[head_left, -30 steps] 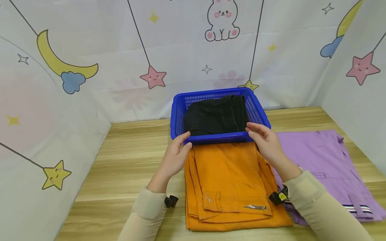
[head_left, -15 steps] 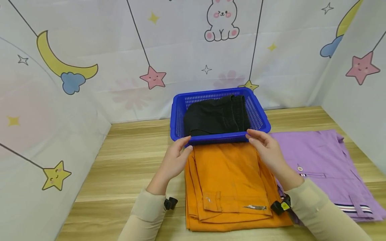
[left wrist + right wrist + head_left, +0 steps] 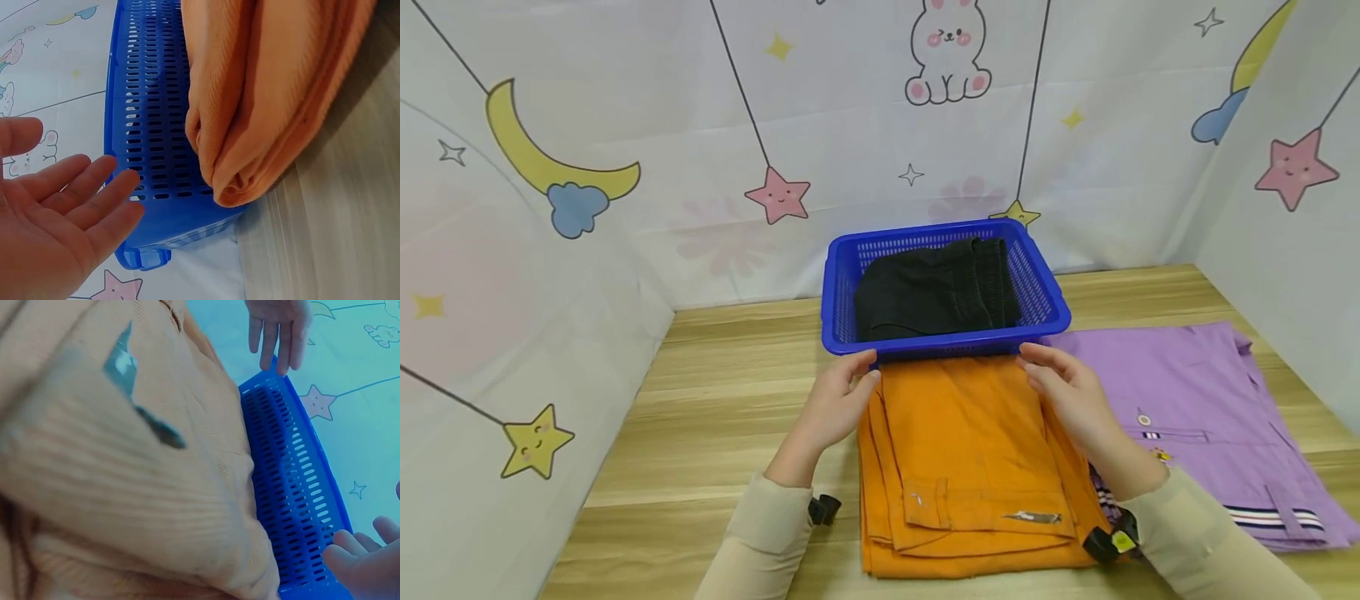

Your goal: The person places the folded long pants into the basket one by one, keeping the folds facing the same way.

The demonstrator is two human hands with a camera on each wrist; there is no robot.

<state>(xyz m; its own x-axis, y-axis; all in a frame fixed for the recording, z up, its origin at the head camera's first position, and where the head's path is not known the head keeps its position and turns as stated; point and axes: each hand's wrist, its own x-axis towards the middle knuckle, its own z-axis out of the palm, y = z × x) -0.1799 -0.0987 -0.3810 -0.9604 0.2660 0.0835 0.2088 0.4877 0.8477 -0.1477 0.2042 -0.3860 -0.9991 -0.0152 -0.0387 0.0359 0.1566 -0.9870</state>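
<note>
Folded orange trousers lie on the table in front of a blue plastic basket. In the basket sits a folded black garment with a ribbed waistband. My left hand hovers by the trousers' far left corner, fingers extended and loosely bent. On the opposite side, my right hand is over their far right edge in a similar pose. Neither hand holds anything. The left wrist view shows the left palm apart from the orange cloth. In the right wrist view, the right fingers are near the basket's side.
Folded purple trousers with a striped inner waistband lie to the right, partly behind my right forearm. The wooden table extends to the left. A white printed cloth stands behind the basket and along both sides.
Both hands have drawn back slightly from the basket's front rim toward me, the right one more. The basket, the black garment and the orange trousers stay in place.
</note>
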